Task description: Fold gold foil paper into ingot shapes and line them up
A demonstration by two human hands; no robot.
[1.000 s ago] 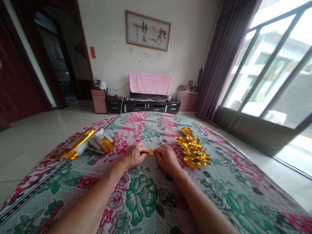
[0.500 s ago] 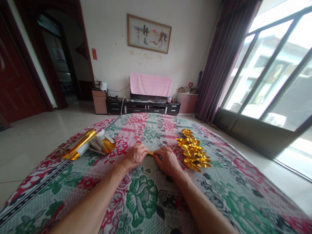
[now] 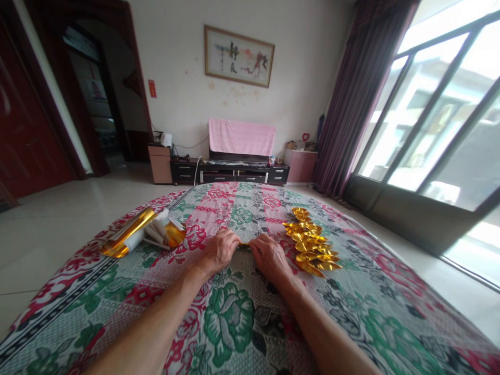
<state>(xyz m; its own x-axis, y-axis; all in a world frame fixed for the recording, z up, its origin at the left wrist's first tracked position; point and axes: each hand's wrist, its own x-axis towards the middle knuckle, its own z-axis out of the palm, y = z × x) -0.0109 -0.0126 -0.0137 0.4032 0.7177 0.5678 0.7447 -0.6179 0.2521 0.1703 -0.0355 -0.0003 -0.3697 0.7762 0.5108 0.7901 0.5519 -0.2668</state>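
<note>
Between my two hands a narrow strip of gold foil paper shows, just above the floral cloth. My left hand pinches its left end, fingers closed. At the other end, the closed fingers of my right hand grip it too; most of the strip is hidden by the fingers. To the right of my right hand lies a row of folded gold foil pieces, pointed at the ends and overlapping. Left of my left hand are rolled gold foil sheets and several white paper pieces.
The patterned cloth covers a rounded table. Beyond it, a low black cabinet stands by the wall, with a pink towel draped over a screen. A purple curtain and tall windows are on the right; a doorway is on the left.
The gold strip between my fingers now looks thinner, tilted more edge-on. My hands stay in nearly the same place; the view has shifted slightly.
</note>
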